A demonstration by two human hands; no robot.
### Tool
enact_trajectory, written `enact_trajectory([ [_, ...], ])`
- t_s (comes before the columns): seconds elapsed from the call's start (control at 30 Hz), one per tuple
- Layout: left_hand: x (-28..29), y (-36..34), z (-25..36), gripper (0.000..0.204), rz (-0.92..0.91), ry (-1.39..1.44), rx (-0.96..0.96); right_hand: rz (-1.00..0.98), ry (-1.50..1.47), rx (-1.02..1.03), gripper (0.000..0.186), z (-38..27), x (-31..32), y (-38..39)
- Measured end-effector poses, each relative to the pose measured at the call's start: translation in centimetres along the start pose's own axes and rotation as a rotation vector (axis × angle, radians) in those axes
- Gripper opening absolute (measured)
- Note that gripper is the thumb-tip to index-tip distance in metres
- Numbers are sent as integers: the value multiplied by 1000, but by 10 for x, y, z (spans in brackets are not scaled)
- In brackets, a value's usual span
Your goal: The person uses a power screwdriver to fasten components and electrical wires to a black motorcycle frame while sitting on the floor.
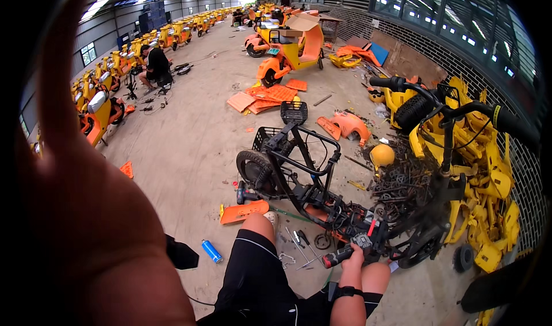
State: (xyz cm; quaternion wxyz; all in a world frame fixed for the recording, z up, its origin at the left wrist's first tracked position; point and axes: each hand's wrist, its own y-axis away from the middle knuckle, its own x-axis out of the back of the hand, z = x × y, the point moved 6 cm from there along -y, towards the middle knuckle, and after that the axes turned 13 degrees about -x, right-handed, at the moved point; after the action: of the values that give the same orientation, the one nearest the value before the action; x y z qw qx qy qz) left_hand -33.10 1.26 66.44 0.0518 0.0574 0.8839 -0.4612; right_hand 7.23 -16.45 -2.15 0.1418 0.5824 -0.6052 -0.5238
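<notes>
My left hand (109, 222) is raised very close to the camera and fills the left side, blurred. One stretched finger points up; the others are partly cut off or in shadow. I see nothing held in it. In front of my right knee, my right hand (353, 258) wraps round a red and black cordless power tool (334, 257). The tool's head is beside the wiring and parts low on a stripped black scooter frame (283, 164). The frame stands with its rear wheel (256, 171) to the left and handlebar (451, 110) to the right.
By my legs lie a cordless drill (241, 194), an orange panel (244, 211), a blue can (211, 251) and several hand tools (302, 242). Black metal parts (402, 182) and yellow panels (489, 211) are heaped at right. An orange-yellow scooter (293, 53) stands behind; a person (156, 67) sits far left.
</notes>
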Motion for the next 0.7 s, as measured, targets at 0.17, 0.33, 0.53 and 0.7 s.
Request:
enact_trajectory([
  [0.17, -125, 191, 62, 57, -170, 717, 620, 16, 6, 66, 24, -47, 56, 20],
  [0.33, -140, 374, 202, 38, -766, 800, 1177, -87, 108, -35, 25, -35, 2, 138],
  [0.53, -158, 405, 282, 35, -836, 1182, 1415, -395, 197, -15, 41, -92, -64, 191],
  [0.7, -222, 458, 291, 31, -798, 1218, 1708, -633, 235, -305, 47, -60, -85, 118],
])
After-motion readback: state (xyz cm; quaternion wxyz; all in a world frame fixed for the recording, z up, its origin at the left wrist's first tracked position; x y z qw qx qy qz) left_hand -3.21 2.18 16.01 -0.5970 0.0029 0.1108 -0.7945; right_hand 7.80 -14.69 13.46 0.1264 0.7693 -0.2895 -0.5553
